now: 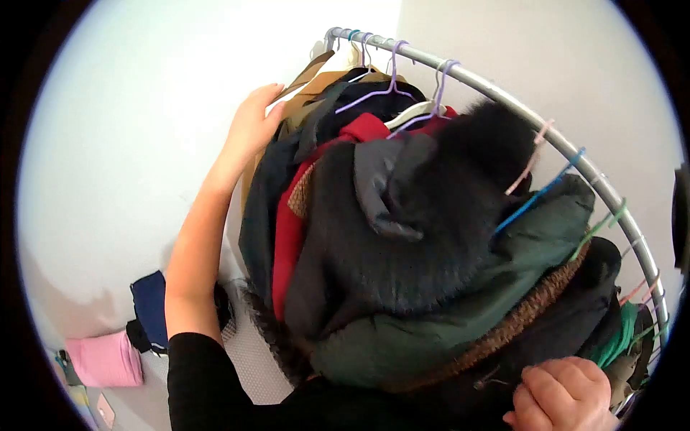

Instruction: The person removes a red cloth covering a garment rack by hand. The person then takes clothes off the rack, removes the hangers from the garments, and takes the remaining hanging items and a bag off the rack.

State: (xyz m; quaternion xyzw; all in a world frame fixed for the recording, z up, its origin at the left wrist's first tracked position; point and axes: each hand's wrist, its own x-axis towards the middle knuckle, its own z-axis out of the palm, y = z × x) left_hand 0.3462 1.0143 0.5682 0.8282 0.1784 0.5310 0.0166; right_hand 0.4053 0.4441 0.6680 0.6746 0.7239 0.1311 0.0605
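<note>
My left hand (257, 118) reaches to the far end of a clothes rail, thumb and fingers closed around the edge of a brown garment (309, 74). Low on the right, my right hand (564, 395) is curled into a fist against the dark clothes; what it holds, if anything, is hidden. Between my hands hang a black furry coat (402, 266), a dark green padded jacket (431, 337) and a red garment (287, 248). A grey hood lining (377, 187) shows on top of the black coat.
The curved metal rail (489, 87) carries several hangers, among them a purple hanger (394, 75) and a blue hanger (543, 190). A folded pink cloth (108, 359) and a navy cloth (149, 309) lie at lower left. Pale walls (144, 144) stand behind.
</note>
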